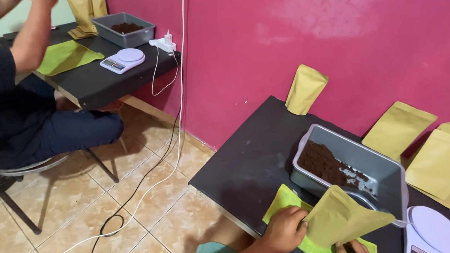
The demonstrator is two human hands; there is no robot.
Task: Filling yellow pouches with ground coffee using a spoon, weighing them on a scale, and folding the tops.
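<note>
While your left hand (284,229) grips the near edge of a kraft-paper stand-up pouch (342,216), its fingers closed on the paper, your right hand (352,250) shows only as a few fingertips at the bottom edge under that pouch, and you cannot tell whether it clamps the pouch or just touches it. You hold the pouch tilted, just in front of the grey plastic tub (383,165), which holds dark brown ground material (325,164) heaped toward its left end. Under your hands lies a lime-green sheet (281,200) on the black table (248,162). A white digital kitchen scale (435,230) sits just right of the tub. One more pouch (305,89) stands against the pink wall (334,34) behind the tub, and several flat pouches (422,147) lean there to the right. Well apart, at the upper left, another person (6,99) in dark clothes sits at a second black table (105,79) with a second grey tub (123,29), a second scale (123,59) and a green sheet (67,55); cables (150,187) trail across the tiled floor (58,228)
</note>
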